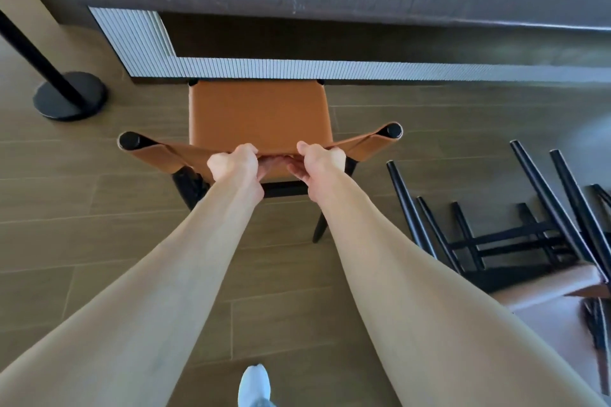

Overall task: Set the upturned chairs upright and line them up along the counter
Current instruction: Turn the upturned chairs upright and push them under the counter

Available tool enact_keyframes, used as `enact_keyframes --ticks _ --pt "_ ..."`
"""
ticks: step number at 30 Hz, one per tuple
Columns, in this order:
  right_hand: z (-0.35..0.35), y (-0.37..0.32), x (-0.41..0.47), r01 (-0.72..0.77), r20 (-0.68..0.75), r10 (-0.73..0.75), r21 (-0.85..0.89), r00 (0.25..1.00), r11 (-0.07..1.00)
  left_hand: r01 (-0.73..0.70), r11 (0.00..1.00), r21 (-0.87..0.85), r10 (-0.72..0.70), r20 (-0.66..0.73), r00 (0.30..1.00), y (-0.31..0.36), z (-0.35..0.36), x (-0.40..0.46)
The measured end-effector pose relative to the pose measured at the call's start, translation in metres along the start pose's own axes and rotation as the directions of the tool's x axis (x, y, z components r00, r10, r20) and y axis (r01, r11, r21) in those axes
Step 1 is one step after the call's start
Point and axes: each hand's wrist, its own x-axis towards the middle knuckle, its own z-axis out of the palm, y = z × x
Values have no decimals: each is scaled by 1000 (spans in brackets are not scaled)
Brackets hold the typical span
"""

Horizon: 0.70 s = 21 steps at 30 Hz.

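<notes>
You have one chair (259,116) standing up on its legs, with its front edge right at the foot of the counter (330,71). Your left hand (236,163) and your right hand (319,163) both grip the middle of the soft brown back strap, fingers curled tight around it, close together. That strap looks bendy, like leather, so it may sag when you pull; the black posts at each end look stiff and would likely be a firmer place to hold. The chair is probably not too heavy, but its legs could scrape the floor (99,208). More chairs (515,238) lie upside down on your right, legs in the air. There are no words or labels to read anywhere.
</notes>
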Motion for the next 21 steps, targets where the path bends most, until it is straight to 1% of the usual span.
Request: enact_keyframes --ticks 3,6,8,9,11,13,15,17,21 --pt "-4 -1 -7 8 15 -7 -65 1000 998 0 999 54 -1 4 1000 1 -1 -7" --pt "-26 -2 -24 -34 25 37 -118 999 992 14 990 144 -12 -11 1000 0 -1 -26" --pt "-53 -7 -35 -53 35 56 -81 998 995 28 977 210 -32 18 999 -6 3 -48" --pt "-71 -11 -40 -46 40 47 -46 998 998 29 969 244 -43 53 998 -12 7 -65" --pt "-111 -24 -53 -11 51 10 23 999 1000 -14 950 313 -36 155 987 -31 19 -104" --pt "-161 -39 -70 30 53 -32 47 998 998 -81 923 377 -44 312 949 -58 32 -156" --pt "-220 -48 -91 67 35 -67 22 997 998 -150 894 422 -60 444 894 -90 42 -209" --pt "-288 -52 -111 104 30 -104 9 994 995 -179 883 434 -82 517 852 -128 49 -261" --pt "-445 -38 -158 123 61 -125 33 990 992 -190 894 405 -105 602 791 -222 52 -367"
